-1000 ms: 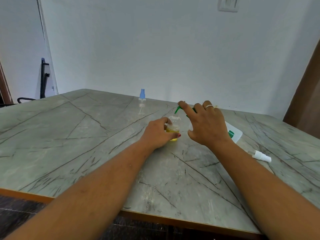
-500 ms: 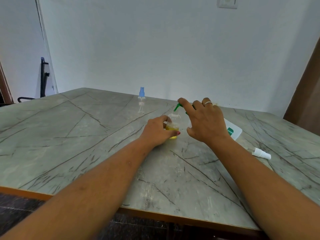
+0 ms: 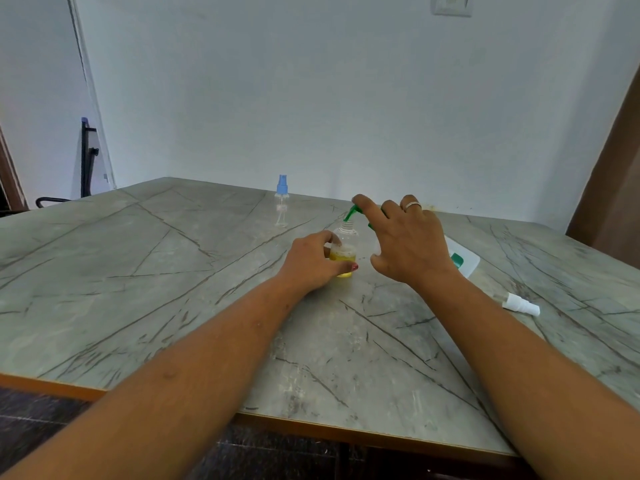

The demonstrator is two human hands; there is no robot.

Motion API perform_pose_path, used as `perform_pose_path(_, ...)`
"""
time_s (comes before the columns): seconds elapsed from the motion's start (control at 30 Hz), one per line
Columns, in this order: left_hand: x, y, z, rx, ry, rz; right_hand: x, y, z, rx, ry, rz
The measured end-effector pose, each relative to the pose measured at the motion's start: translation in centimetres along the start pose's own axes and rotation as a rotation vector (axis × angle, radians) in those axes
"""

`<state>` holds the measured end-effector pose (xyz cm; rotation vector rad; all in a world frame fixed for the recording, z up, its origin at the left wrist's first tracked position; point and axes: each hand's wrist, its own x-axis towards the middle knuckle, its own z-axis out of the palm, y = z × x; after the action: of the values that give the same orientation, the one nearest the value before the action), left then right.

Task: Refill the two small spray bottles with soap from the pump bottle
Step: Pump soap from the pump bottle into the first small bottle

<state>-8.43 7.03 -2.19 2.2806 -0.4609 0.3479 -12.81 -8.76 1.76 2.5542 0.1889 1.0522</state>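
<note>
Pumping soap, seemingly, into the uncapped small bottle (image 3: 344, 252) standing mid-way across the table (image 3: 138, 271), gripped by the left hand (image 3: 311, 261); right hand (image 3: 408, 244) uncurled, pressing the pump bottle (image 3: 467, 263). Next: spout kept over the narrow neck; blue-capped bottle (image 3: 282, 202) waiting behind.

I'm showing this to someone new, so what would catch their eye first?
The two hands meeting at the centre: the left hand holds a small open bottle part-filled with yellow soap, while the right hand rests fingers on the green pump nozzle above its neck. Next, the blue-capped spray bottle standing alone farther back, and a white spray cap lying on the table at the right.
</note>
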Motion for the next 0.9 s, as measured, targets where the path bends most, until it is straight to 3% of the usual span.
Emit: perform_pose_path(0.9,-0.21,0.19,-0.15,0.014,-0.004,0.000,0.02,-0.27,-0.22,0.019,0.001,0.011)
